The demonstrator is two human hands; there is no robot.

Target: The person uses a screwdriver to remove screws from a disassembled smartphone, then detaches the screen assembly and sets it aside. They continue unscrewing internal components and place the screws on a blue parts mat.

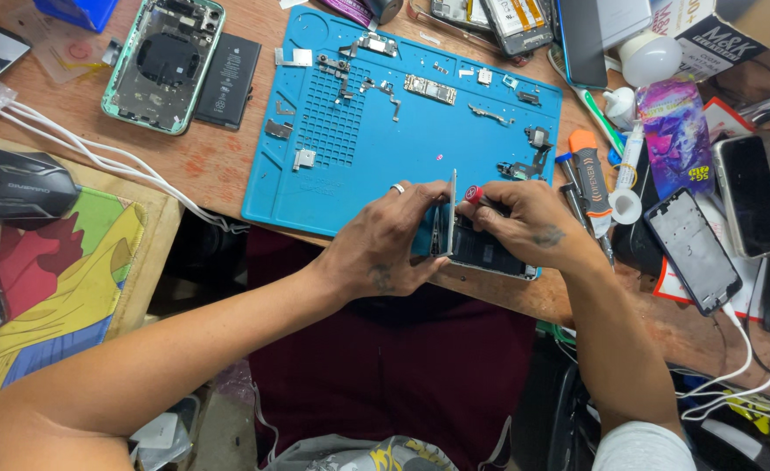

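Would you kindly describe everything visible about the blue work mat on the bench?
The blue work mat lies flat on the wooden bench, looking like soft rubbery material. Its left half has a grid of small square pockets, with moulded compartments along the top edge. Small metal brackets, flex strips and a narrow circuit board lie scattered on it. Its near edge is partly covered by the left hand and right hand, which hold an opened phone there.

Left hand (385, 244) and right hand (524, 222) meet, fingers curled in a pinching grip.
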